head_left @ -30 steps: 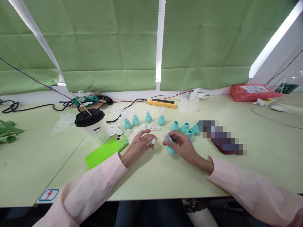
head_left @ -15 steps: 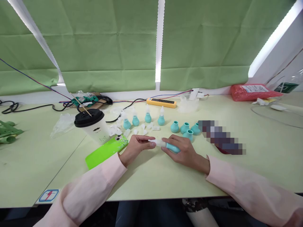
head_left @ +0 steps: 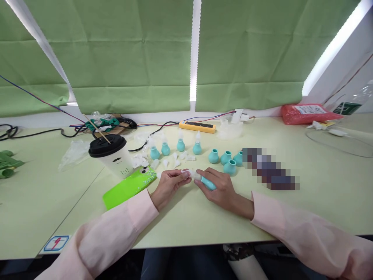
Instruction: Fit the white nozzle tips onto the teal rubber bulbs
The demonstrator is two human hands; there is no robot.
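Note:
In front of me, both hands meet on a small nasal aspirator lying sideways. My right hand (head_left: 220,190) is wrapped round its teal rubber bulb (head_left: 208,183). With thumb and fingers, my left hand (head_left: 169,186) pinches the translucent nozzle (head_left: 192,174) at the bulb's mouth; the fingers partly cover the joint. Behind them stand several teal bulbs (head_left: 197,149) with clear nozzles on top. Several bulbs with open mouths (head_left: 230,167) are grouped beyond my right hand. Loose whitish plastic pieces (head_left: 190,158) lie scattered just past my left hand.
A green phone (head_left: 125,190) lies left of my left hand, beside a white cup with a black lid (head_left: 116,165). Farther back are a yellow power strip (head_left: 197,126) and cables. A pixelated object (head_left: 271,169) and a red package (head_left: 309,114) are at right.
My hands have come slightly closer together, and less of the nozzle shows between them. The whole view has shifted a little.

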